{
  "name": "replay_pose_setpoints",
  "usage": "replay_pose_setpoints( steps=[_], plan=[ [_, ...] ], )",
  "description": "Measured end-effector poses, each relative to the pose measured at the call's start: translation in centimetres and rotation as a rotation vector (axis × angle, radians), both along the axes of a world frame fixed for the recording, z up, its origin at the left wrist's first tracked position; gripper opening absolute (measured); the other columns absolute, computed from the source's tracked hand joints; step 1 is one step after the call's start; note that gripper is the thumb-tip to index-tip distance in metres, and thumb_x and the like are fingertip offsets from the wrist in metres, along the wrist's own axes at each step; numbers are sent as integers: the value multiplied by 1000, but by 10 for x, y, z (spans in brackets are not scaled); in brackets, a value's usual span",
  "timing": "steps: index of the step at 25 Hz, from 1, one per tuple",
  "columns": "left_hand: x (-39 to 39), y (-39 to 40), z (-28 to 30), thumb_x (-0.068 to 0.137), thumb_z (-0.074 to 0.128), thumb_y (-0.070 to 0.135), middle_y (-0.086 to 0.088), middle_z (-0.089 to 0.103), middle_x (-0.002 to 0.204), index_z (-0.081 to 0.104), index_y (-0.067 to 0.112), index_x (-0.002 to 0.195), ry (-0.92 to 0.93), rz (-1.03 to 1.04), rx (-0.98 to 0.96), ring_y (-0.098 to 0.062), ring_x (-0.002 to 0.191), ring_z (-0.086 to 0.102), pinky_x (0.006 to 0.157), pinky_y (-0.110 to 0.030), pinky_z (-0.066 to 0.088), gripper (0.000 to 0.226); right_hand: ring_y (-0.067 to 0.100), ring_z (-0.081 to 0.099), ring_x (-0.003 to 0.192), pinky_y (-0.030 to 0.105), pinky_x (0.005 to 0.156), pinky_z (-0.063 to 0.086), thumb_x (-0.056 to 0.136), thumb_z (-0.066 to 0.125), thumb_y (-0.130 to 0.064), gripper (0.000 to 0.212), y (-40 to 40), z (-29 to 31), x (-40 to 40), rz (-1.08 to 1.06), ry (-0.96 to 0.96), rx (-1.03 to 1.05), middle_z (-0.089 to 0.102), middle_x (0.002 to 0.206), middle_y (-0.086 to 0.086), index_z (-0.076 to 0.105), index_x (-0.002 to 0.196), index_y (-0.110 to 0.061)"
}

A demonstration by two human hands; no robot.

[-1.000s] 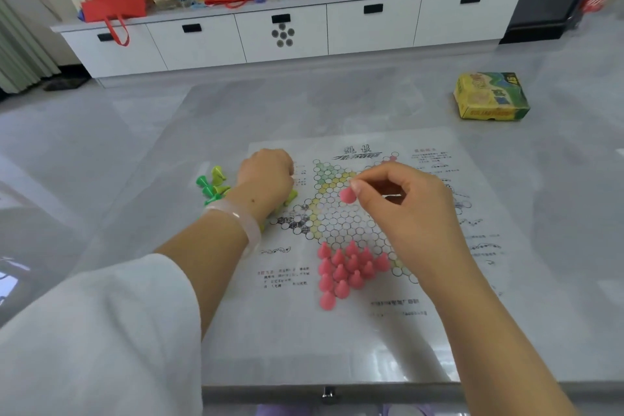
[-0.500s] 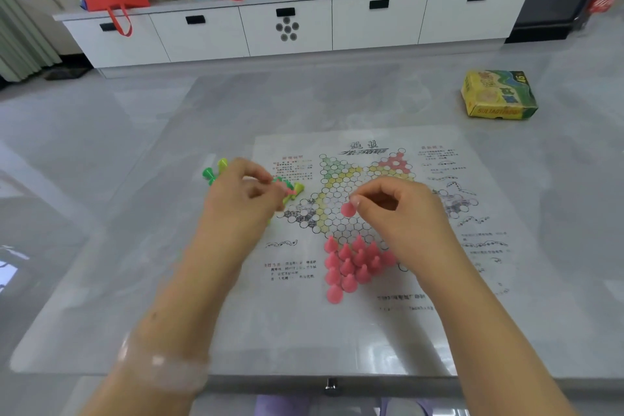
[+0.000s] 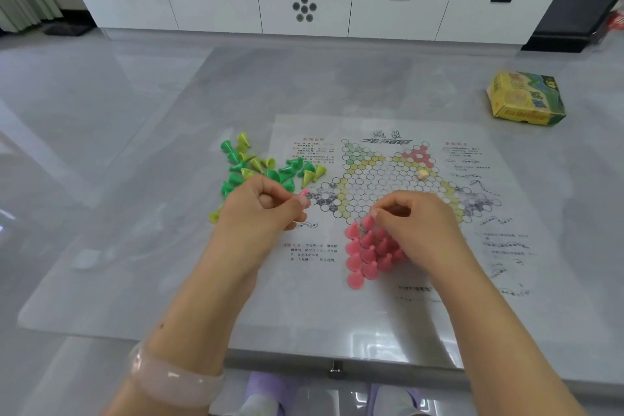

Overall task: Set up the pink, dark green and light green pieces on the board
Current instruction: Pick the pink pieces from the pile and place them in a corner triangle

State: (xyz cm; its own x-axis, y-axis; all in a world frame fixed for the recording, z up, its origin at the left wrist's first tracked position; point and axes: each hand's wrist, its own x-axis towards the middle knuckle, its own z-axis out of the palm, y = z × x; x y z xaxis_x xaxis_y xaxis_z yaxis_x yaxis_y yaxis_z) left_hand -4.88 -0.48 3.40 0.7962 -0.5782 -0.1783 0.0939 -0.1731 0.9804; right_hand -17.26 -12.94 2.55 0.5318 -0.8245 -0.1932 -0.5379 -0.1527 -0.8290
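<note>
A paper Chinese-checkers board lies flat on the glass table. Several pink cone pieces stand grouped on its near point. My right hand pinches one pink piece at the top of that group. My left hand is curled at the board's left edge and pinches a small pink piece between thumb and forefinger. Dark green pieces and light green pieces lie mixed in a loose pile left of the board, just beyond my left hand.
A yellow and green box sits on the table at the far right. A small pale object lies on the board's right half. The table's near edge runs just below my forearms. A white cabinet stands behind.
My right hand has lowered its pink piece down to the top of the pink group. My left hand has pulled back from the green pile and now holds a small pink piece.
</note>
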Motion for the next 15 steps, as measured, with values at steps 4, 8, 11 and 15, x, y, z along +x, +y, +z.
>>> replay_pose_setpoints(
  steps=[4, 8, 11, 15],
  plan=[
    [0, 2, 1, 80, 64, 3, -3, 68, 70, 56, 17, 81, 2, -19, -16, -8, 62, 63, 70, -23, 51, 17, 18, 61, 47, 32, 50, 55, 81, 59, -7, 15, 2, 0, 1, 20, 0, 20, 69, 66, 5, 68, 72, -15],
    [-1, 2, 2, 82, 63, 9, -1, 68, 78, 63, 21, 80, -47, -69, 14, -1, 57, 59, 56, -10, 45, 13, 12, 58, 42, 29, 47, 53, 81, 59, -6, 18, 3, 1, 1, 19, -3, 30, 67, 60, 2, 67, 69, -16],
    [-1, 2, 1, 81, 63, 10, -1, 68, 79, 63, 22, 78, -65, -68, 38, 1, 54, 57, 52, -7, 43, 13, 13, 58, 43, 30, 47, 53, 81, 59, -5, 20, 4, 1, 0, 21, -11, 49, 68, 61, 4, 66, 66, -17],
    [-1, 0, 0, 82, 63, 9, -3, 68, 80, 64, 22, 78, -70, -75, 31, -2, 60, 58, 54, -5, 44, 13, 18, 59, 46, 33, 50, 53, 82, 59, -4, 21, 3, 0, 0, 14, -26, 69, 70, 65, 8, 66, 66, -16]
  ],
)
